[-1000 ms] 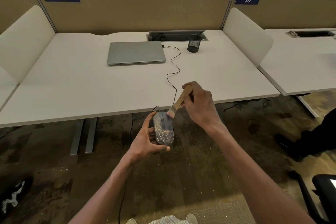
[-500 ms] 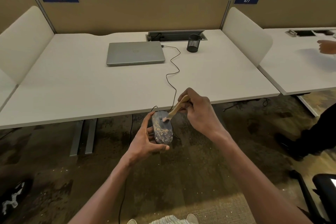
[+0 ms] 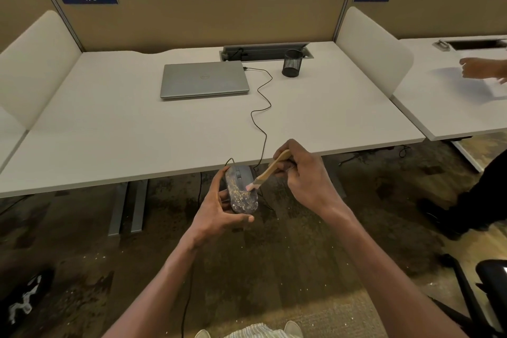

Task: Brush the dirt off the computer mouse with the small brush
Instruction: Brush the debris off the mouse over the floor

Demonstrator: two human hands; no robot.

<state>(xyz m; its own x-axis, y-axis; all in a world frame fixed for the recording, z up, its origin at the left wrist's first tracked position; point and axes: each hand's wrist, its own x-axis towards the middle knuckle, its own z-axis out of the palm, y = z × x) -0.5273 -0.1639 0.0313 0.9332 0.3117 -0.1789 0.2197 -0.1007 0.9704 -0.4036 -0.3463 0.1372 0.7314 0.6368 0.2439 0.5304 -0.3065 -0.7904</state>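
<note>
Grey computer mouse (image 3: 241, 190), crusted with tan dirt, sits cradled in the left hand (image 3: 219, 210), off the table (image 3: 115, 129) edge. The right hand (image 3: 304, 175) pinches the small brush (image 3: 267, 171); best to sweep bristles outward, floorward, with short light strokes.

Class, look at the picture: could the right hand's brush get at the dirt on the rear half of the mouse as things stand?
Probably yes. The left hand grips the mouse by its sides, top bare; the right hand holds the brush, bristles already on it.

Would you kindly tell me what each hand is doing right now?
Left hand: holds the computer mouse.
Right hand: grips the small brush, bristles on the mouse.
</note>
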